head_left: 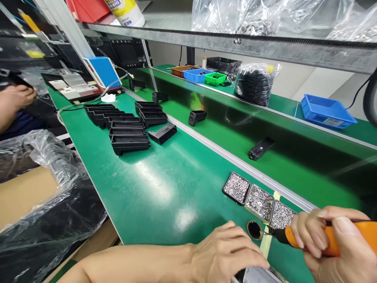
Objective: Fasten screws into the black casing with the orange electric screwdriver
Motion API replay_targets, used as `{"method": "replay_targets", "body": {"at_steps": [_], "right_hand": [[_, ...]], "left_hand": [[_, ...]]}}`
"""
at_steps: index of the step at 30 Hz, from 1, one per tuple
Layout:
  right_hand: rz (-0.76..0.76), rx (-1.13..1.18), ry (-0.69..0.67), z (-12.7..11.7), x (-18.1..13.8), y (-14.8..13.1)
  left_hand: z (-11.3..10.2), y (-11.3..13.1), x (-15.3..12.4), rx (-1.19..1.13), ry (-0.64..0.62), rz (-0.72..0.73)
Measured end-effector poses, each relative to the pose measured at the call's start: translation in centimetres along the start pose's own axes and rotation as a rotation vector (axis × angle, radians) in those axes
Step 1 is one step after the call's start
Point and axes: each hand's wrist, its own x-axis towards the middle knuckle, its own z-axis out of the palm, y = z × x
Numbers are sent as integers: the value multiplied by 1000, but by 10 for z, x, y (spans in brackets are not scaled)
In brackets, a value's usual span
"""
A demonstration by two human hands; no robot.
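Observation:
My right hand (338, 243) grips an orange electric screwdriver (330, 236) at the lower right, its black tip pointing left toward a small round black ring (254, 230) on the green mat. My left hand (226, 251) lies palm down at the bottom centre, pressing on a grey and black part (259, 275) that is mostly hidden under it. Just beyond the hands sit three small square trays of silver screws and washers (259, 202).
Rows of black plastic housings (123, 125) lie farther up the green bench (153, 184). Single black parts (260, 148) ride the conveyor belt on the right. Another person's hand (16, 98) works at far left. A plastic-lined cardboard box (44, 204) stands at the left; coloured bins (326, 112) behind.

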Motion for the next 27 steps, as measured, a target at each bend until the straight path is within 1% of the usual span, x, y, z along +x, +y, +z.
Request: {"method": "replay_targets", "body": {"at_steps": [2,3,4,8,12,15,19,24,27], "right_hand": [[-8,-26,-23,-1,2,10],[-16,-35,-48,0,2,15],[-23,-43,-75,0,2,19],[-26,-44,-147,2,0,28],[-20,-46,-194,2,0,32],[-18,-49,-209,1,-1,33],[-13,-48,-203,1,-3,32],[-9,-49,-169,2,-2,25],[-21,-44,-122,2,-3,15]], "left_hand": [[1,2,-4,72,-149,0],[1,3,-5,99,-202,-13],[-1,5,-5,119,-223,-24],[-2,8,-4,144,-148,-39],[2,7,-7,140,-212,-61],[3,5,-9,130,-215,-60],[1,3,-9,114,-198,-33],[3,2,-11,94,-246,-57],[5,1,-13,103,-216,-54]]}}
